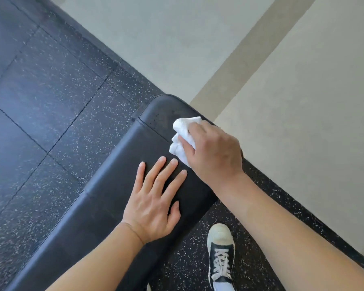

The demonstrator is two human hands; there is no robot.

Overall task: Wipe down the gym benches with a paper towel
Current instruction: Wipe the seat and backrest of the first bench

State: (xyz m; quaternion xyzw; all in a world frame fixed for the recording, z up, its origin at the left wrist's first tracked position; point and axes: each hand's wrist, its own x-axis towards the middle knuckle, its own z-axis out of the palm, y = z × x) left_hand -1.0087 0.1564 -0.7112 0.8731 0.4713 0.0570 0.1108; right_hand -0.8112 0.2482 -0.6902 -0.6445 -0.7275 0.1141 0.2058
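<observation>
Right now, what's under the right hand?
A crumpled white paper towel sits under the right hand, whose fingers curl over it, on the black bench pad. Part of the towel sticks out past the fingers; the rest, and the pad beneath it, is covered.

Nothing to read here, honestly. You won't find any lettering, brand mark, number or sign on the black padded vinyl bench (118,175) across the middle of the frame, the crumpled white paper towel (182,139) above centre, or the black-and-white laced canvas sneaker (221,255) at the bottom.
</observation>
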